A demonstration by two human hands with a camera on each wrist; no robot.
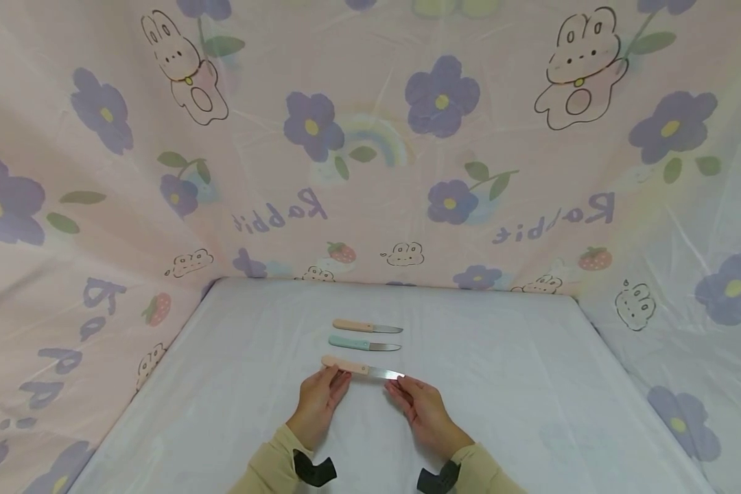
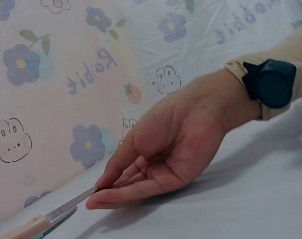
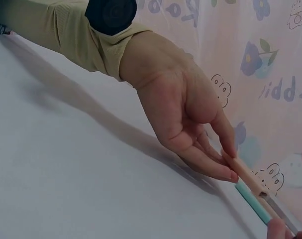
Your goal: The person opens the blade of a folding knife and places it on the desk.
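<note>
A paring knife with a pale pink handle lies crosswise between both hands, its blade pointing right. My left hand pinches the handle between thumb and fingers; the right wrist view shows this left hand near the handle's end. My right hand pinches the blade near its tip, which the fingers hide; the left wrist view shows that right hand. Just beyond lies a mint-green-handled knife, and behind it one with a light orange handle. Both point right, roughly parallel.
A white-covered table spreads beneath the hands. Patterned curtains with rabbits and flowers enclose its back and both sides. Black bands sit over the beige sleeves at both wrists.
</note>
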